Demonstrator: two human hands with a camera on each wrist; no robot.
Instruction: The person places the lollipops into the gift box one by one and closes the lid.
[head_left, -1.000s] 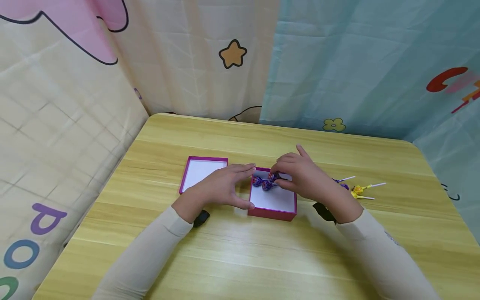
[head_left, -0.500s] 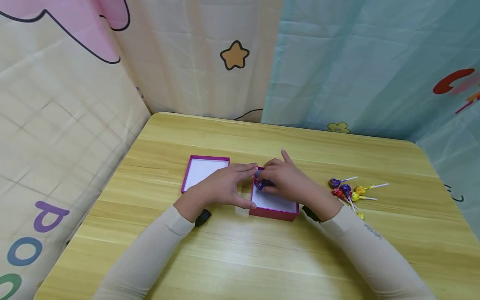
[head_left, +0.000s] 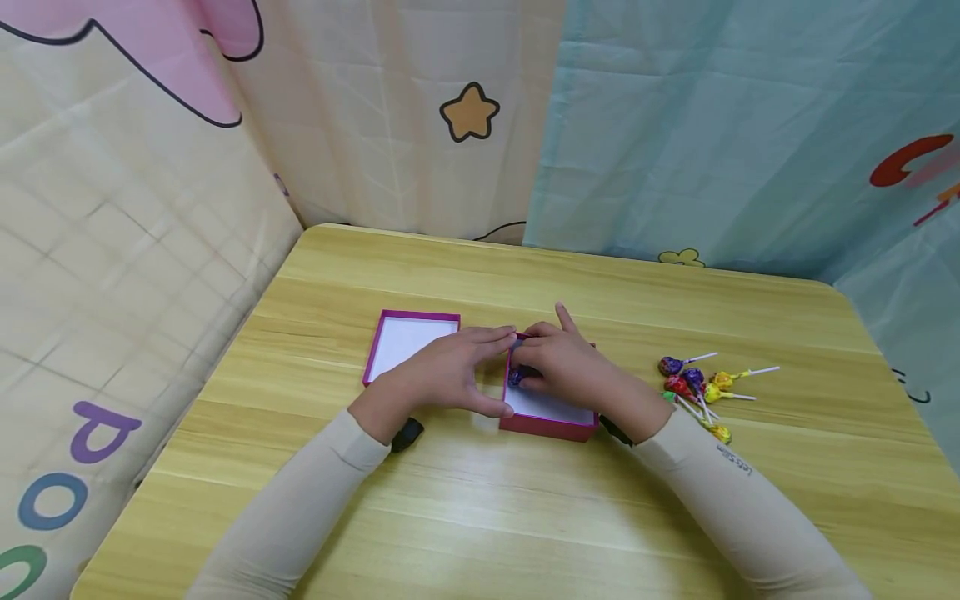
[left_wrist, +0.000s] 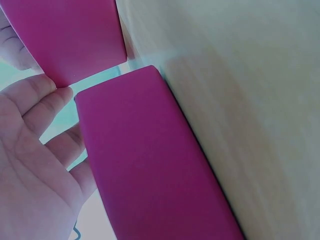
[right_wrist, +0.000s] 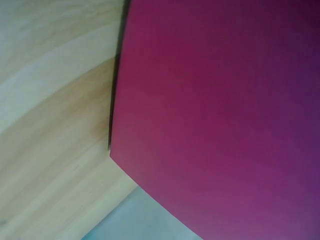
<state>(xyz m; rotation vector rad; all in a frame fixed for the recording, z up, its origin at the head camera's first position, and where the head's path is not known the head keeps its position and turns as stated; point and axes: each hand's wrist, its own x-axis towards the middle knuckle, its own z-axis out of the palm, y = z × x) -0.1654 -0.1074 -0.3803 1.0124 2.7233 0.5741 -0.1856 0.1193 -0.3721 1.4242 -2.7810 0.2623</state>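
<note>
A pink box [head_left: 550, 428] with a white inside stands on the table, its top uncovered. My left hand [head_left: 444, 372] rests at its left side, fingers straight and thumb spread; in the left wrist view the fingertips touch the box [left_wrist: 75, 37]. My right hand [head_left: 567, 363] reaches into the box, its curled fingers pinching a dark-wrapped lollipop [head_left: 515, 377] near the left wall. Other lollipops inside are mostly hidden under that hand. In the right wrist view the box's pink side [right_wrist: 215, 130] fills most of the picture.
Left of the box lies its matching lid [head_left: 411, 337], white inside up, partly behind my left hand. Several lollipops [head_left: 693, 379] in purple, red, yellow and green wrappers lie loose on the wooden table [head_left: 465, 517] to the right. Curtains [head_left: 675, 125] hang behind.
My right hand has moved left and down into the box with the lollipop, toward the left wall. The loose lollipops on the right have come into fuller view. My left hand stays in place.
</note>
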